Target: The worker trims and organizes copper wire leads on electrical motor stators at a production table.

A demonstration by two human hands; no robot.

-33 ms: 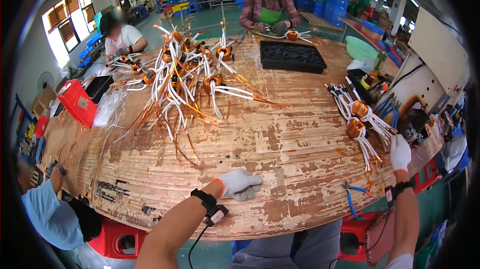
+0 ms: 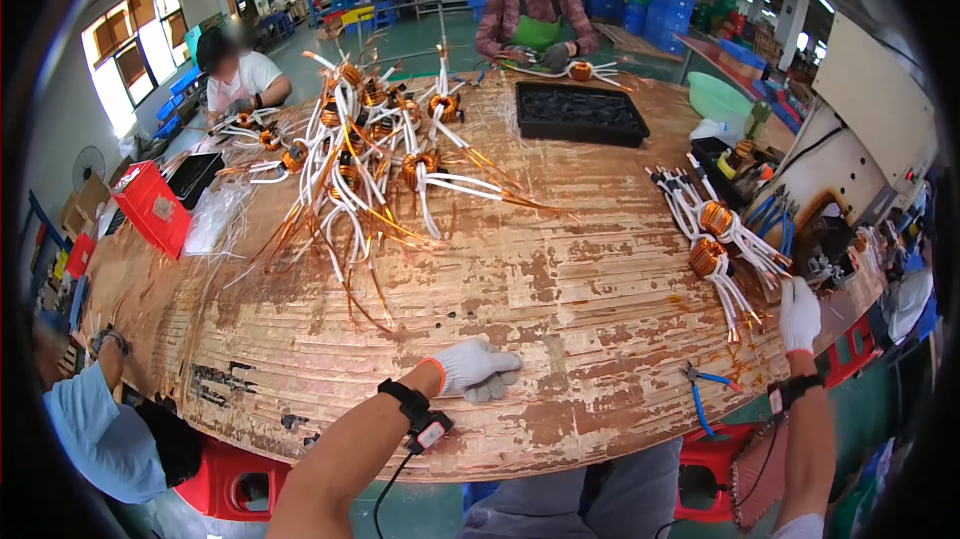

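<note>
My left hand [image 2: 474,369], in a white glove with an orange cuff, rests on the worn wooden table [image 2: 600,319] with its fingers stretched out and holds nothing. At the right, my gloved right hand [image 2: 800,314] lies with fingers extended, tips close to the lead ends of a copper-wound ring coil [image 2: 715,218]. Whether they touch the leads is hard to make out. Another ring coil [image 2: 707,257] with white-sleeved leads lies just nearer to me. Blue-handled pliers [image 2: 700,389] lie near the front edge, left of my right wrist.
A tangled heap of coils [image 2: 350,149] covers the table's far left-middle. Beyond lies a black tray [image 2: 580,115] of dark pieces. A red bin [image 2: 152,209] stands left, a metal machine box [image 2: 850,139] right. Three other people sit around the table; one far person's gloved hands are by a coil [image 2: 580,71].
The view has shifted very slightly. Both my hands, the coils and the pliers stay in place.
</note>
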